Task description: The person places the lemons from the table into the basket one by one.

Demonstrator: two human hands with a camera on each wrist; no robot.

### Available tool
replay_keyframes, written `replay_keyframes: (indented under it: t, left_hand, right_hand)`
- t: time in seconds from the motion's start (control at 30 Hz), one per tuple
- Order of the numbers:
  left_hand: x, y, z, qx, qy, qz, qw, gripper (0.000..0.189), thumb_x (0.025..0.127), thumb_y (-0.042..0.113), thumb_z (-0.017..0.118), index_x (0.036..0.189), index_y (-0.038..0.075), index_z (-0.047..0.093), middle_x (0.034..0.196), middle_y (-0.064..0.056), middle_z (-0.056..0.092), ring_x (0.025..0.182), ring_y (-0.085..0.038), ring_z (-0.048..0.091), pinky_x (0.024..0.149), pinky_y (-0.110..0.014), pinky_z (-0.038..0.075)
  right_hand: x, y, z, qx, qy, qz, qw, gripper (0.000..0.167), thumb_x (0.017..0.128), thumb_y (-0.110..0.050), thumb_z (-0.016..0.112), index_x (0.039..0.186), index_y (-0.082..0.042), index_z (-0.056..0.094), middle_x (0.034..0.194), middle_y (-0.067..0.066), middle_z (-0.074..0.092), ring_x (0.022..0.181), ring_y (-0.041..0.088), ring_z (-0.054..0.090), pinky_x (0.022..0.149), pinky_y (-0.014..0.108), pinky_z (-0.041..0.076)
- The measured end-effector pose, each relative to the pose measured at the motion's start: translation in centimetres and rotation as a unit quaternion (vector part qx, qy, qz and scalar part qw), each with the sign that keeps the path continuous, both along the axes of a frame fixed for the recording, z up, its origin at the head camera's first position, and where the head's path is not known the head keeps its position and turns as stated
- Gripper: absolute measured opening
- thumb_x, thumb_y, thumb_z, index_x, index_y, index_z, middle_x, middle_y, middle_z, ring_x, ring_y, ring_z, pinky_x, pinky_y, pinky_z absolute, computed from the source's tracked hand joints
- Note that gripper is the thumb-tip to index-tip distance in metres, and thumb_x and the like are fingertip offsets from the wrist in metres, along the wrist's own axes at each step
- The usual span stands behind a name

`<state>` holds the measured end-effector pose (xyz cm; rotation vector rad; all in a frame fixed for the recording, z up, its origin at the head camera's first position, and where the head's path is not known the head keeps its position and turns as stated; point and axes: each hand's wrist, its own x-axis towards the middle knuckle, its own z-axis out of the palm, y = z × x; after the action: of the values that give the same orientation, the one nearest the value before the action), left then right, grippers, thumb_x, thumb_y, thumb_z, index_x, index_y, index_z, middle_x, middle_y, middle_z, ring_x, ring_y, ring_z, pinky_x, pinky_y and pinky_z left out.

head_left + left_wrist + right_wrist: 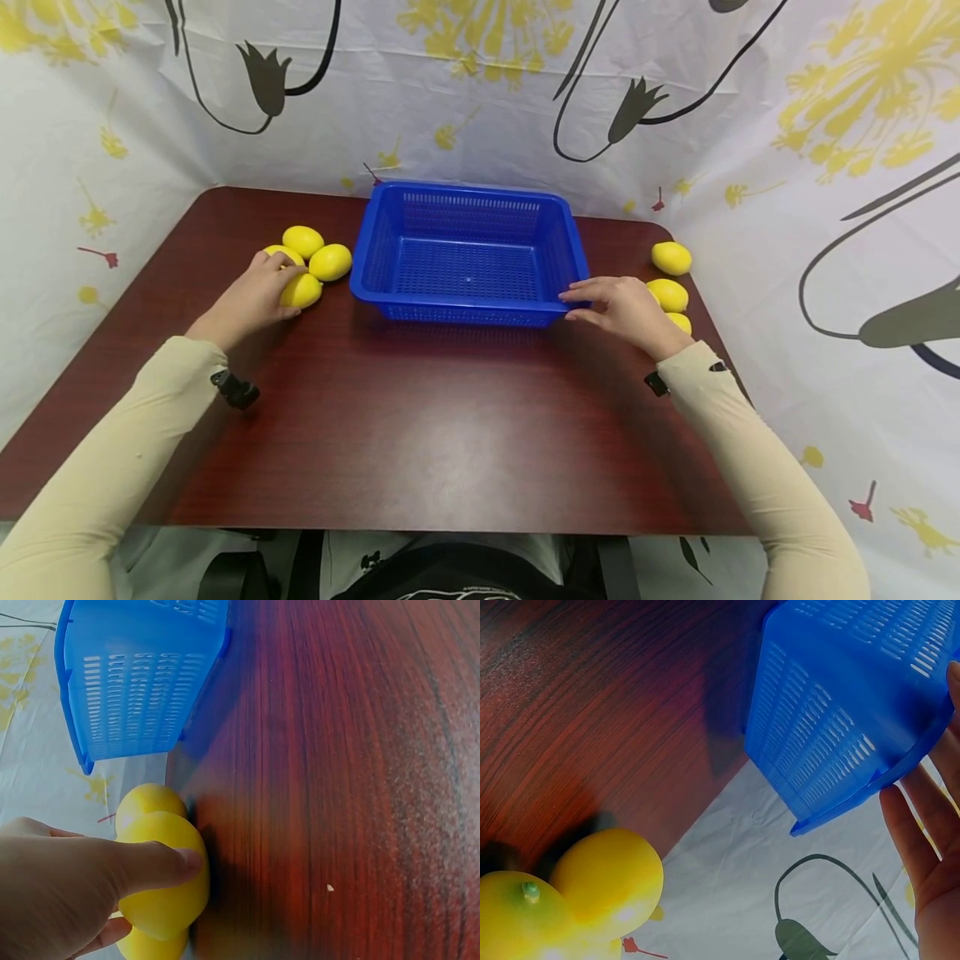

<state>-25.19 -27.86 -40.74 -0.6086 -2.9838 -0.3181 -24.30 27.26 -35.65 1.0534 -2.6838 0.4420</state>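
My left hand [255, 298] holds a yellow lemon [302, 292] in a cluster at the table's left. In the left wrist view the thumb lies across that lemon [169, 907], and the other fingers are mostly hidden behind it. More lemons [330, 262] touch or sit close around it. A blue perforated plastic basket [465, 302] stands at the back middle, with nothing inside. My right hand [622, 308] grips the basket's near right corner, fingers over the rim and thumb at the outer front side. The right wrist view shows fingertips against the basket rim [855, 801].
Several lemons [670, 258] lie along the right edge of the dark red wooden table [450, 417], some partly behind the right hand. A white cloth [495, 108] with printed flowers hangs behind the table and at both sides.
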Motion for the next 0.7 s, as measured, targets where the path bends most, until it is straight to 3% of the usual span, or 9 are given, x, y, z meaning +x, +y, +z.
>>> replay_keyframes:
  t: [0.4,0.7]
  left_hand:
    - [0.4,0.1,0.4,0.000,-0.005,0.004,1.0000,0.063,0.075,0.010,0.081,0.129,-0.010,0.055,0.126,-0.030,0.051,0.118,-0.045,0.038,0.105,-0.057,0.041]
    - [0.7,0.3,1.5,0.018,0.016,0.005,0.9997,0.060,0.070,0.012,0.081,0.122,-0.010,0.060,0.122,-0.030,0.054,0.105,-0.042,0.044,0.093,-0.052,0.044]
  right_hand:
    - [-0.1,-0.1,-0.1,0.006,-0.010,-0.002,0.9999,0.031,0.080,-0.022,0.082,0.110,-0.014,0.078,0.112,0.012,0.075,0.104,0.030,0.072,0.086,0.048,0.060]
    - [0.0,-0.1,0.1,0.005,-0.008,-0.006,0.9999,0.030,0.079,-0.021,0.083,0.109,-0.014,0.078,0.111,0.012,0.076,0.103,0.030,0.073,0.084,0.047,0.060]
